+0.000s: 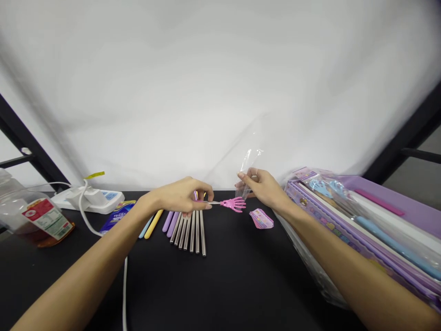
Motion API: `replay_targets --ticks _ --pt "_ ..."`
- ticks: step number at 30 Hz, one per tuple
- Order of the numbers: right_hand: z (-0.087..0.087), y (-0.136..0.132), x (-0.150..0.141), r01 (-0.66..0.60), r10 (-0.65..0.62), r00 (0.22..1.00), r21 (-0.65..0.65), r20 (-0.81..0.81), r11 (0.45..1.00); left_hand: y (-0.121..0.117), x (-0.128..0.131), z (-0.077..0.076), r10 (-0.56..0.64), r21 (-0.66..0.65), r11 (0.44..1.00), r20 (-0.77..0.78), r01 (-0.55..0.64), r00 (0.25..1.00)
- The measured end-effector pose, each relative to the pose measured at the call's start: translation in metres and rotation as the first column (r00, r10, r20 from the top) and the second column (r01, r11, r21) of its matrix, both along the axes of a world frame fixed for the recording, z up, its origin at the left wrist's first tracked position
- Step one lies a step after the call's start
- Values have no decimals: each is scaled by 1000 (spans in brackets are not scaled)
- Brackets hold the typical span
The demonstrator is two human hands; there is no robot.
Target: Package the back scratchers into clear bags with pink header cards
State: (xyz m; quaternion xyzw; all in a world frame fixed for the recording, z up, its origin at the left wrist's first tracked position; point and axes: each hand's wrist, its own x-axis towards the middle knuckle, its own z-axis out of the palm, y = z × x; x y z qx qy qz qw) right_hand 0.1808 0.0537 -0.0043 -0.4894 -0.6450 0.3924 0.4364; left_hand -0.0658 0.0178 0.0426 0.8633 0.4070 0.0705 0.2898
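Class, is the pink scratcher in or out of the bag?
Out: the left hand holds the pink scratcher, uncovered; the right hand holds the clear bag.

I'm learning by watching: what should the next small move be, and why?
Perhaps bring the pink scratcher to the clear bag: the left hand holds the scratcher with its head toward the right side, where the right hand holds the bag close by.

one camera, worn on the head, looks forward and down from close over the counter point(223, 289), whose back edge sits just below the view's middle.
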Motion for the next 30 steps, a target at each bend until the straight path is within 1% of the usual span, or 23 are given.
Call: replay_targets --ticks 5,8,10,12,15,17,18,20,22,23,25,27,30 --pt "5 -2 2 -63 62 998 -23 -9 998 1 1 -2 12 -23 1000 -34 -13 999" --pt "6 -1 6 -151 150 989 -77 -22 986 1 0 -2 37 -49 998 -37 -39 999" --pt "4 0 9 -202 199 979 -119 -44 972 0 0 -1 46 -42 998 -43 -48 998" --pt "2 1 9 -205 196 978 -144 -75 968 0 -1 0 47 -28 998 -50 -49 998" --pt "2 1 6 -158 136 981 -161 -137 974 0 0 -2 40 -33 999 -56 -42 998" --pt "3 -1 6 -162 129 974 -177 -185 971 1 1 -3 29 -34 999 -58 -31 998" --pt "5 -2 6 -189 149 967 -193 -206 963 1 1 -4 22 -26 999 -60 -23 998" --pt "7 -4 10 -281 229 949 -248 -218 927 0 2 -4 9 -1 1000 -60 -9 998" --pt "7 -4 16 -356 311 932 -299 -189 885 -1 3 -3 5 19 1000 -56 -4 998" --pt "6 -3 18 -367 328 929 -312 -171 877 -1 3 -2 6 26 1000 -52 -5 999" --pt "3 0 20 -346 311 937 -309 -160 886 -2 3 -1 13 36 999 -40 -11 999" --pt "-2 2 19 -306 265 949 -301 -170 903 -2 3 0 16 43 999 -31 -14 999" --pt "-7 3 12 -267 205 953 -296 -224 917 -3 3 -1 9 39 999 -29 -8 1000"
